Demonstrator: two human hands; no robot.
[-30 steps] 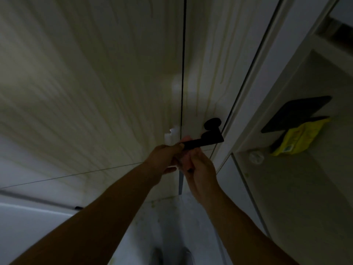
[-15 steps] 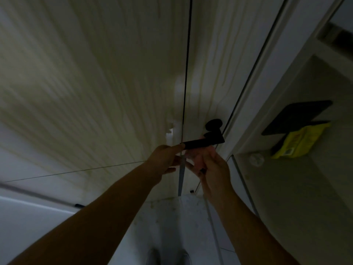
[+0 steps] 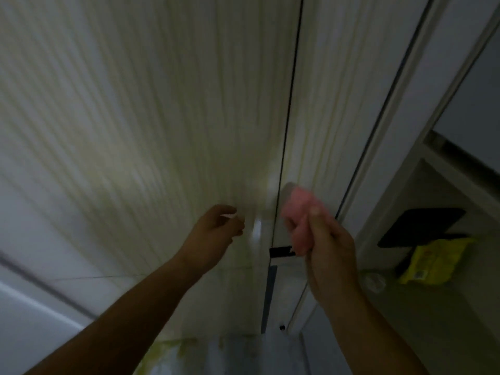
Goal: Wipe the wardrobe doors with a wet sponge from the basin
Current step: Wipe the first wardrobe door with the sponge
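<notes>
Two pale wardrobe doors, the left door and the right door, fill the view, both marked by yellowish vertical streaks. A dark gap runs between them. My right hand grips a pink sponge and holds it against the right door, just right of the gap. A black handle shows partly below the sponge. My left hand is raised in front of the left door with its fingers curled, pinching what looks like a small white scrap. The picture is blurred.
To the right is an open shelf unit holding a flat black item, a yellow packet and a small round white thing. Yellowish stains show at the foot of the left door.
Both hands have come off the black handle. My right hand has risen and now shows the pink sponge against the right door. My left hand has moved left, away from the gap.
</notes>
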